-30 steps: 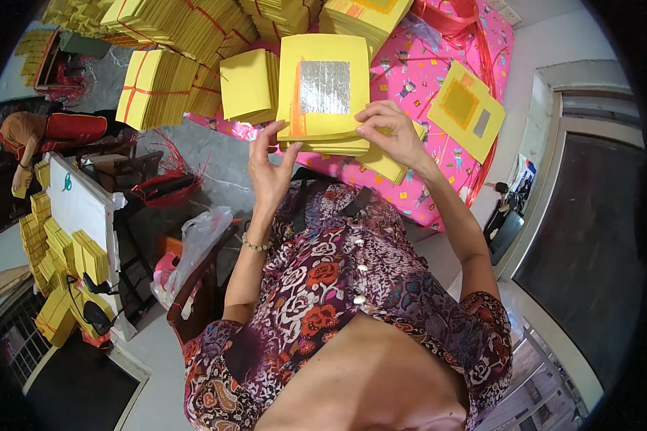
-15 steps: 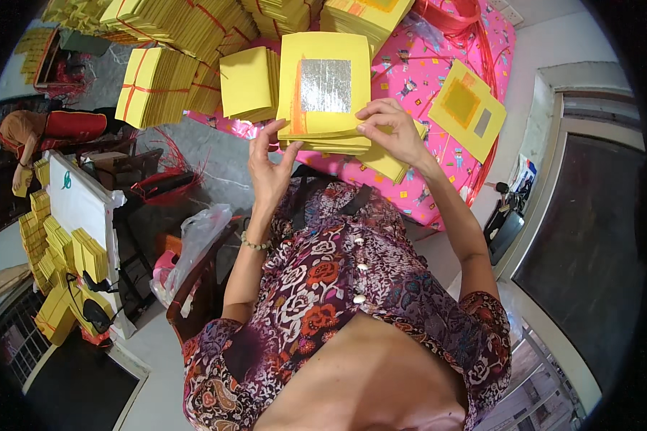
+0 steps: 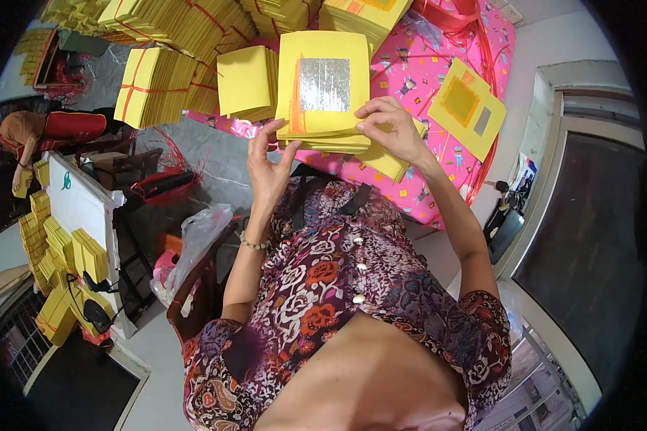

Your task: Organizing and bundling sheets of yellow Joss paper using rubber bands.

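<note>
In front of me is a stack of yellow paper sheets (image 3: 323, 129), its top sheet bearing a silver foil square and an orange stripe. My left hand (image 3: 269, 161) pinches the near left corner of the stack between thumb and fingers. At the near right corner, my right hand (image 3: 395, 129) has its thumb and fingertips closed on the sheets' edge. The near edges of the upper sheets are slightly parted. More yellow sheets (image 3: 384, 161) lie partly under my right hand. To the left stands a folded yellow paper stack (image 3: 246, 82).
Bundles of yellow paper tied with red string (image 3: 162, 86) stand at the far left. On the pink patterned cloth (image 3: 438, 179) lies a loose yellow sheet (image 3: 467, 108), with red plastic strands (image 3: 474, 36) beyond. A white table (image 3: 86, 208) holds more paper; another person (image 3: 57, 133) works past it.
Almost nothing differs. Both hands keep their grip on the stack's near corners, and the paper has shifted very slightly to the left.
</note>
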The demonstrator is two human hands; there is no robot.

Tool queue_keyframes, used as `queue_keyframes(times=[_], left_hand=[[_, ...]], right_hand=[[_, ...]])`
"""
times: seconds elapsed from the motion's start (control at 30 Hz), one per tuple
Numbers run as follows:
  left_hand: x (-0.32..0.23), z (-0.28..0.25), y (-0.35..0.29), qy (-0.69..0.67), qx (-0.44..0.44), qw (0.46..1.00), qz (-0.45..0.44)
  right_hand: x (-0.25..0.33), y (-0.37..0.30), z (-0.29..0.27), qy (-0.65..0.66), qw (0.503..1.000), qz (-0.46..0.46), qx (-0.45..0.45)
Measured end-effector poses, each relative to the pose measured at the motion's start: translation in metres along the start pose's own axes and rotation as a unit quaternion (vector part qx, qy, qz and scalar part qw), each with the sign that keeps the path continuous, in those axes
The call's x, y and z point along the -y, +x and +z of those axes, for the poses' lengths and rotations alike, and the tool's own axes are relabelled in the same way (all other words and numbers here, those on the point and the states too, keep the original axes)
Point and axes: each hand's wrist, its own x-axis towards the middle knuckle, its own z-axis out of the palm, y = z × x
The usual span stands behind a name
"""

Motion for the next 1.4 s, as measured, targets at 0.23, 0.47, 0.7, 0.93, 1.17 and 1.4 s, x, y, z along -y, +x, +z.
queue_keyframes(times=[0.23, 0.47, 0.7, 0.93, 1.17, 1.4], left_hand=[[-0.011, -0.014, 0.016, 0.103, 0.054, 0.988, 0.098], [-0.007, -0.015, 0.025, 0.116, 0.077, 0.985, 0.105], [-0.001, -0.012, 0.041, 0.044, 0.080, 0.996, 0.019], [0.013, -0.012, 0.048, 0.004, 0.111, 0.994, -0.021], [0.011, -0.012, 0.048, 0.016, 0.117, 0.993, -0.023], [0.011, -0.011, 0.047, 0.014, 0.113, 0.993, -0.030]], right_hand=[[0.001, 0.001, 0.000, 0.007, 1.000, 0.015, -0.003], [0.003, 0.000, -0.002, -0.010, 1.000, 0.015, -0.001], [0.028, -0.003, -0.014, 0.138, 0.983, 0.047, -0.113], [0.019, -0.018, -0.014, -0.063, 0.997, -0.047, -0.010], [0.015, -0.016, -0.014, -0.155, 0.985, -0.076, -0.004], [0.019, -0.017, -0.014, -0.170, 0.982, -0.081, 0.013]])
